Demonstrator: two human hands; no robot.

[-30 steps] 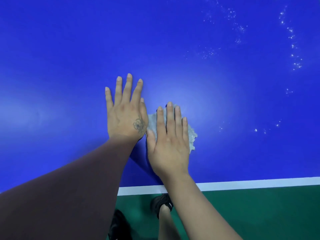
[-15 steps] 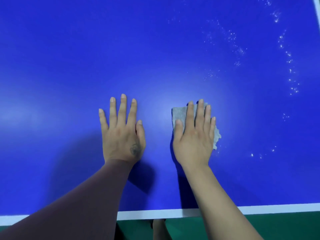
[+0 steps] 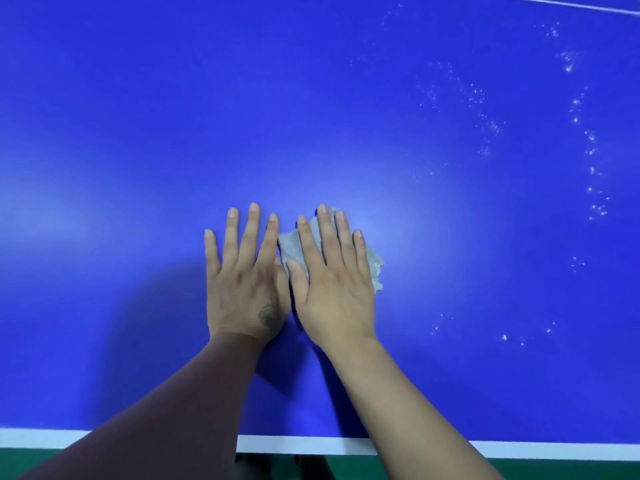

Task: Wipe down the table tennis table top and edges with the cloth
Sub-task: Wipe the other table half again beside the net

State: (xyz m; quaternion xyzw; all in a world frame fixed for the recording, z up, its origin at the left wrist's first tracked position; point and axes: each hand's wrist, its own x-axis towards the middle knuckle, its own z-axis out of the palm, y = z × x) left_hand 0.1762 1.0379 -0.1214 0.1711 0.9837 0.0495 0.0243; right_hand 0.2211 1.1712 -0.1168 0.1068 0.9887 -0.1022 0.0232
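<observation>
Cloth (image 3: 372, 263) lies flat under the spread right hand (image 3: 334, 285) on the table (image 3: 138, 116), beside the flat, spread left hand (image 3: 244, 284); white edge (image 3: 519, 451) near, open blue beyond.

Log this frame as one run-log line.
phase: wiping top | right hand: flat, pressing cloth | left hand: flat on table | white specks: unwiped, right

- left hand (image 3: 244, 282) lies flat, fingers straight and spread toward 12 o'clock, forearm sleeved
- right hand (image 3: 334, 285) lies flat just beside it at 3 o'clock, fingers straight, forearm bare
</observation>
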